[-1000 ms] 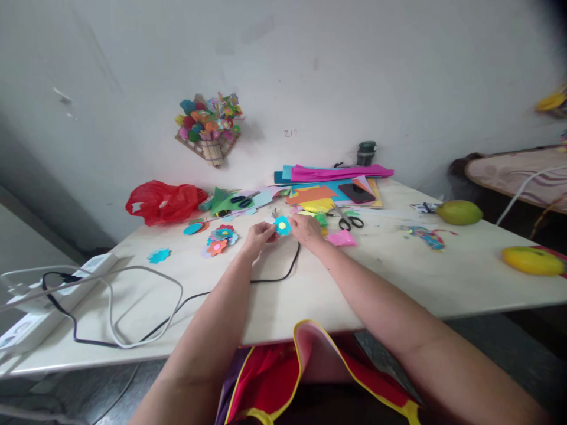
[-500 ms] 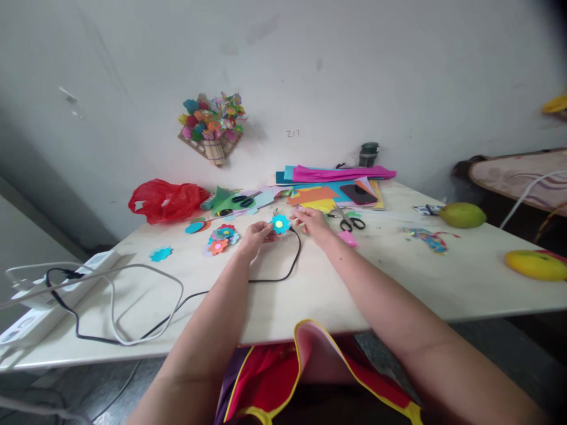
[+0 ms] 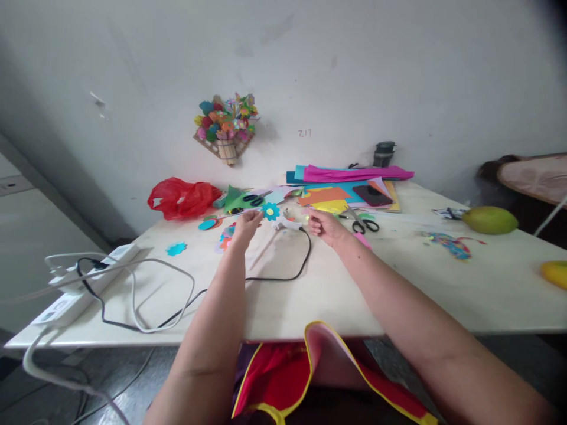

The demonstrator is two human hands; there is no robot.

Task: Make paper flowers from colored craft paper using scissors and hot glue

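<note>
My left hand (image 3: pixel 248 226) pinches the edge of a blue paper flower (image 3: pixel 270 211) with a paler centre, held up above the table. To its right, my right hand (image 3: pixel 324 226) has its fingers curled together at a small pale pink piece, too small to make out clearly. Between the hands a white glue gun (image 3: pixel 289 224) with a black cord lies on the table. Under my left wrist, a pile of paper flowers (image 3: pixel 227 236) is partly hidden. Black-handled scissors (image 3: pixel 363 223) rest beside my right hand.
Coloured sheets (image 3: pixel 328 195) and a phone (image 3: pixel 372 195) lie at the back. A red plastic bag (image 3: pixel 181 198) sits back left. A power strip (image 3: pixel 88 289) with looping cables occupies the left. Green and yellow fruit (image 3: pixel 489 219) stands right. A blue cutout (image 3: pixel 176 248) lies left.
My left hand has moved left and up with the blue flower, uncovering the glue gun. My right hand's fingers look more curled. The camera view has shifted left.
</note>
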